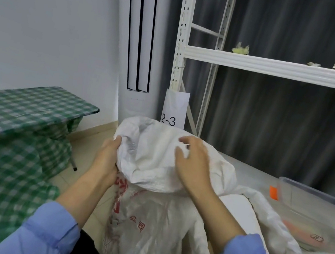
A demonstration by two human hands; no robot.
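Observation:
A large white woven sack [145,219] with red printed characters stands in front of me, its top rolled down into a thick cuff. My left hand [109,157] grips the left side of that rolled rim, fingers tucked under the fabric. My right hand [191,162] lies on the right top of the rim with the fingers curled into the cloth. Both forearms wear blue sleeves. The inside of the sack is hidden.
A low table under a green checked cloth [19,109] stands at the left. A white metal shelf rack [284,69] rises behind, with a paper label "2-3" [173,114]. A clear plastic bin [315,211] sits at the right. A white standing air conditioner [139,54] fills the corner.

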